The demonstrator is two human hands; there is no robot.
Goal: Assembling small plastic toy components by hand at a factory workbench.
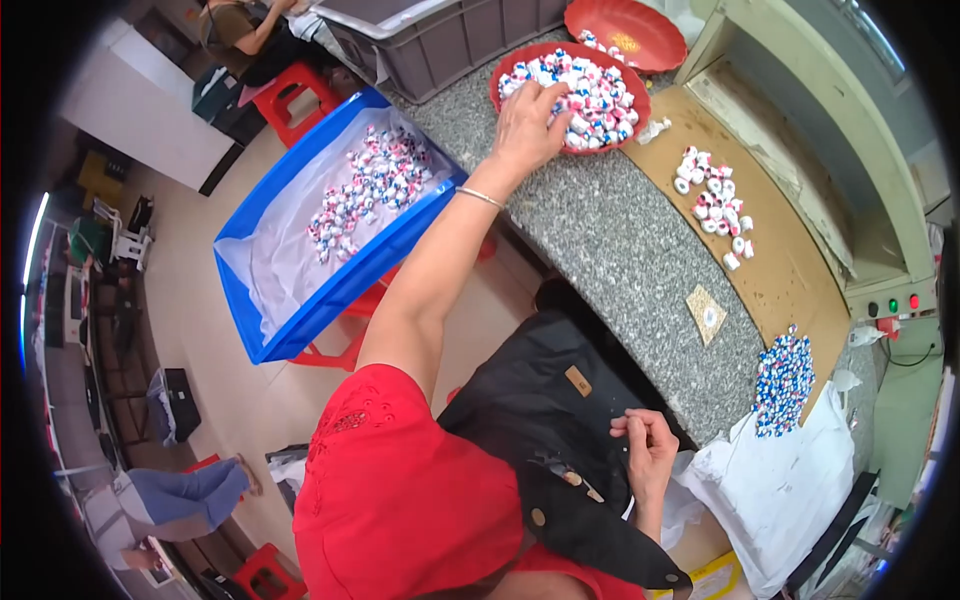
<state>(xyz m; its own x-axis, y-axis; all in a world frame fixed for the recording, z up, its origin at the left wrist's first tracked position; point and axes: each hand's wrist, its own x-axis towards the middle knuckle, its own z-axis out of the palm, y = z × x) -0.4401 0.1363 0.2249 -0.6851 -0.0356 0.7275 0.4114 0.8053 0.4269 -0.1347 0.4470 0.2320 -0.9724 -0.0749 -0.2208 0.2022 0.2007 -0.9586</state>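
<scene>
Your speckled grey counter (610,240), a red bowl (505,75) of small wrapped pieces on it, an empty red bowl (600,20) behind, a grey crate (450,45) beside them, a brown board (790,275) carrying loose white pieces (715,205), white cloth (780,490) nearest you.

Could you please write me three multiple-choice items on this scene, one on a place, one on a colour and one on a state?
1. Where is the left hand?
A. In the red bowl of small rolls
B. In the blue crate
C. On the cardboard sheet

2. What colour is the crate that stands beside the counter?
A. Green
B. Blue
C. Yellow

3. How is the right hand held?
A. Flat on the counter
B. Around a red bowl
C. Fingers curled, close to the black apron

Answers: 1 A, its fingers spread over the rolls there. 2 B, its walls are bright blue. 3 C, it sits by the lap with fingers drawn in.
</scene>
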